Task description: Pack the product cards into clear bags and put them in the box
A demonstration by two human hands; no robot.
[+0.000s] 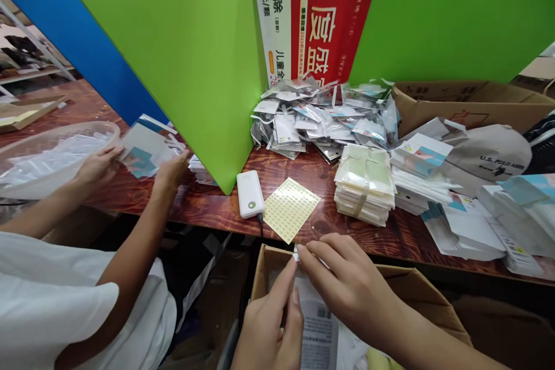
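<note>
Close in front of me, my left hand [272, 321] and my right hand [347, 272] meet fingertip to fingertip. Between them is a small white piece [296, 254], too small to name, pinched by both. Below the hands is an open cardboard box [410, 283] with a printed sheet [319, 329] inside. Just beyond my fingers, a yellowish sheet of small stickers [289, 208] lies on the wooden table [217, 208]. A white power bank [250, 193] with a cable touches the sheet's left side.
Green partitions [186, 58] rise behind. Clear packets [312, 118] are heaped at the back. Banded stacks [364, 182], printed cards [462, 228], a cap [489, 150] and a carton [468, 95] stand at right. On the left, a co-worker's hands [102, 165] hold a clear bag [145, 147] beside a plastic tub [108, 130].
</note>
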